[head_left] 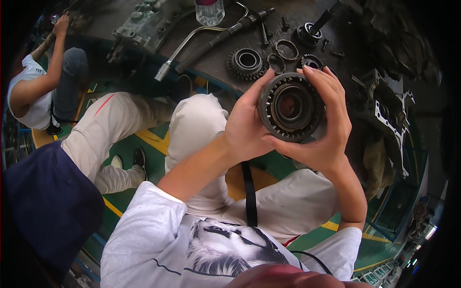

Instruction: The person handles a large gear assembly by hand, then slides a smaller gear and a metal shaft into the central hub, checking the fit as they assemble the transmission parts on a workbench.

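Between both hands I hold a dark toothed gear assembly (pixel 272 103), a thick ring with teeth round its rim and a round bore through its middle, its open face turned up toward me. My left hand (pixel 247 117) grips its left side. Fingers of my right hand (pixel 331 113) curl over its far and right side, with the thumb along the near edge. Just beyond, on the dark workbench (pixel 211 65), lie a toothed gear (pixel 247 60) and two thin rings (pixel 286 49), (pixel 276 63). Another gear (pixel 311 61) is partly hidden behind my right fingers.
A long splined shaft (pixel 216 41) and a bent socket wrench (pixel 180 50) lie at the far left of the bench. Beyond them stands a clear bottle (pixel 210 13). A bearing on a shaft (pixel 309 34) and a metal housing (pixel 391 103) are to the right. Two people sit at left.
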Motion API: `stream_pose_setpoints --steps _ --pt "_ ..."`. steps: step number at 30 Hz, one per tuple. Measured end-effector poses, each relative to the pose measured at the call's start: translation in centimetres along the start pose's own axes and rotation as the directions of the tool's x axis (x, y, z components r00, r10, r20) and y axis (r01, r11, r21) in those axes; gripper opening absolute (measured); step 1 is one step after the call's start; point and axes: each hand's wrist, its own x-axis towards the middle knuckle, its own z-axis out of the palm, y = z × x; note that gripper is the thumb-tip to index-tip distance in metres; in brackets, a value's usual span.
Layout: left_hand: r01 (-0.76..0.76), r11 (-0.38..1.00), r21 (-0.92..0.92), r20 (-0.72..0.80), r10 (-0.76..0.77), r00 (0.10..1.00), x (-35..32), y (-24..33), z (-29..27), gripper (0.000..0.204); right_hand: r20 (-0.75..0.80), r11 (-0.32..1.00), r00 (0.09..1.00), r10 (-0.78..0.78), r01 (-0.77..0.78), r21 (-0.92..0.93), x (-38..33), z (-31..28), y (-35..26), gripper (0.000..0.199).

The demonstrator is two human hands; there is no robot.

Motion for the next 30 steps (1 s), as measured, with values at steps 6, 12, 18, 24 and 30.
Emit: stream_pose_setpoints --steps 6,12,18,24,30 --pt "-0.003 1.0 -0.015 0.013 0.003 1.0 0.1 0.2 0.0 0.05 0.054 0.999 0.998 0.042 -0.043 0.022 0.6 -0.1 -0.1 0.08" --pt "-0.002 0.999 -0.054 -0.02 0.001 1.0 0.1 0.3 0.0 0.049 0.075 1.0 0.997 0.007 -0.008 0.013 0.8 -0.2 -0.2 0.079" --pt "0.005 1.0 0.031 -0.041 -0.004 0.999 -0.2 0.4 -0.2 0.049 -0.002 0.998 1.0 -0.021 0.021 -0.056 0.5 0.1 -0.7 0.077" --pt "-0.034 0.997 0.065 -0.054 0.038 0.998 -0.2 0.4 -0.6 0.046 0.04 0.995 0.998 -0.039 0.042 -0.093 0.5 -0.3 -1.1 0.082" --pt "-0.016 1.0 -0.007 0.031 0.017 0.999 -0.3 0.2 -0.7 0.047 0.034 0.996 0.999 -0.031 0.034 -0.086 0.3 -0.6 -1.0 0.079"
